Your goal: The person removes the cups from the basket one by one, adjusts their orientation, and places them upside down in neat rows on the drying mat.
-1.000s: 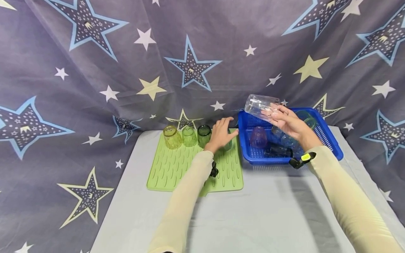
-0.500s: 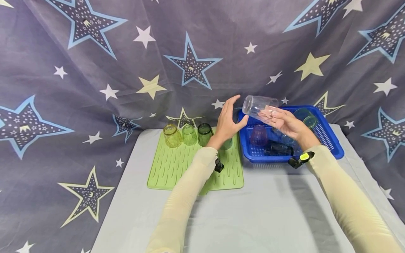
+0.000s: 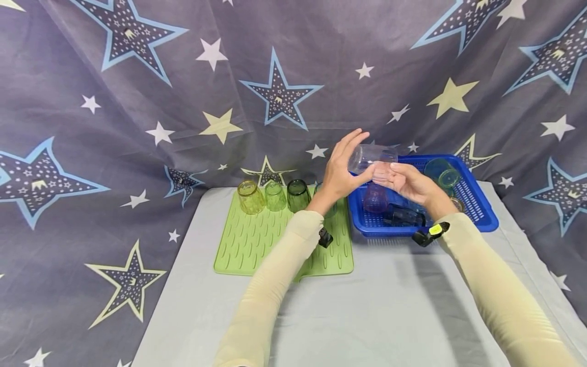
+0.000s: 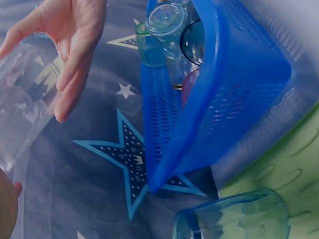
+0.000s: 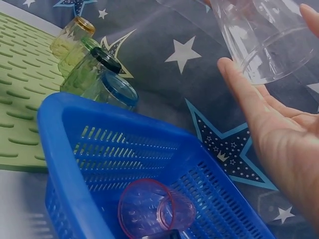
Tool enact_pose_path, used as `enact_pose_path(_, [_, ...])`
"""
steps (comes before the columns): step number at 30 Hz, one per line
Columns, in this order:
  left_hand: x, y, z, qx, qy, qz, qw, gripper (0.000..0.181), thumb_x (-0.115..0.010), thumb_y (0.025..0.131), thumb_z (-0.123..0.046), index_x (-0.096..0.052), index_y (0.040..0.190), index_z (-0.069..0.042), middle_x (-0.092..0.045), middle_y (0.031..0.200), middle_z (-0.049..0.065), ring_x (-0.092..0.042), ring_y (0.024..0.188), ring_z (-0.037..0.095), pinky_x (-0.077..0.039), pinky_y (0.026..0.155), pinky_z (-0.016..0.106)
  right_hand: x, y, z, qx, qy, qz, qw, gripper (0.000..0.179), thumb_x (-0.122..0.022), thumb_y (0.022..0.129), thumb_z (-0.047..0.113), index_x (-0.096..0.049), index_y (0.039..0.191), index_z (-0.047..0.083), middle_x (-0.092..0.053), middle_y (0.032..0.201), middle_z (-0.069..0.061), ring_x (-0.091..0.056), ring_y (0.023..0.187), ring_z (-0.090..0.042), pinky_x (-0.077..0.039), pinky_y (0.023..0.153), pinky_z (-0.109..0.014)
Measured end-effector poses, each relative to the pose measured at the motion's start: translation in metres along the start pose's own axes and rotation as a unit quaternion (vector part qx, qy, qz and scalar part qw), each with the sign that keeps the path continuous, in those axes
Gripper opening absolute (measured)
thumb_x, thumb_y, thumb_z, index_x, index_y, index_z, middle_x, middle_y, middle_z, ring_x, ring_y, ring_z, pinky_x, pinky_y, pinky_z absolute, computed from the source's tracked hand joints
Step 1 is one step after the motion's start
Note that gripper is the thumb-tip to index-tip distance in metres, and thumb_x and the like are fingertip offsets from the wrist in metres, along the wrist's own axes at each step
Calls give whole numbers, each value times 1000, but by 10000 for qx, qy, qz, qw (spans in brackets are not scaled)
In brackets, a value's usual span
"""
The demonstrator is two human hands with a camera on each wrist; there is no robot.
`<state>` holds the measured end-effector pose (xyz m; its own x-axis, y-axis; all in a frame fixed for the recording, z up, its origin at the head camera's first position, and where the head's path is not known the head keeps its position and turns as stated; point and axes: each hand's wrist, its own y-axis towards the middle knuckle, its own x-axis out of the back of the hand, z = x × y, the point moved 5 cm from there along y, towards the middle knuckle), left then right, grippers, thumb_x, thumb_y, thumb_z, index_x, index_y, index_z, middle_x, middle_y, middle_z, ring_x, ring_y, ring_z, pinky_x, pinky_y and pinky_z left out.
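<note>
A clear drinking glass (image 3: 379,154) is held tilted nearly sideways above the blue basket's left part. My right hand (image 3: 411,184) grips its rim end; in the left wrist view, thumb and fingers lie on opposite sides of the glass (image 4: 22,107). My left hand (image 3: 341,176) is curved round the base end, thumb in front and fingers above. Upside-down glasses line the back of the green drying mat (image 3: 263,250): yellow (image 3: 250,199), light green (image 3: 275,198), dark green (image 3: 298,198). A blue glass (image 4: 239,219) beside them is partly hidden behind my left wrist in the head view.
The blue basket (image 3: 382,233) stands right of the mat. Inside are a pink glass (image 3: 376,199), a dark glass mug (image 3: 401,216), a greenish glass (image 3: 448,178) and other clear ones. A star-patterned curtain (image 3: 293,30) hangs behind the white-covered table (image 3: 390,306).
My left hand has risen from over the mat and moved right, to the base of the clear glass. My right hand has brought the glass slightly left and down.
</note>
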<state>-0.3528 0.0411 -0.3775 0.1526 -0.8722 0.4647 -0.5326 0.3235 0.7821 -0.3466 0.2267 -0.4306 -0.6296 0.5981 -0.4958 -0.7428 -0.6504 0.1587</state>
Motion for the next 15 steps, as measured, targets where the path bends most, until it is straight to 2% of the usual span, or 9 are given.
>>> enact_pose_path(3, [-2, 3, -4, -25, 62, 4, 10000, 64, -73, 85, -37, -56, 144, -17, -51, 152, 13, -43, 145, 20, -38, 117, 32, -2, 0, -1, -27, -114, -149, 9998, 37, -37, 109, 12, -67, 131, 9, -69, 132, -4, -66, 123, -16, -53, 105, -30])
enact_pose_path(9, [-5, 7, -9, -12, 166, -41, 9999, 58, -76, 85, -37, -62, 137, -18, -57, 145, 8, -49, 139, 17, -45, 109, 26, -12, 1, 0, -41, -319, -17, 9995, 36, -38, 109, 12, -70, 125, 9, -68, 133, -2, -65, 124, -14, -52, 105, -31])
enact_pose_path(15, [-2, 10, -16, -113, 461, -375, 9982, 41, -74, 85, -37, -72, 122, -18, -68, 128, 0, -62, 119, 14, -52, 90, 21, -17, 4, 0, -165, -359, -11, 9992, 32, -40, 108, 14, -66, 125, 11, -68, 131, 0, -64, 124, -13, -51, 106, -30])
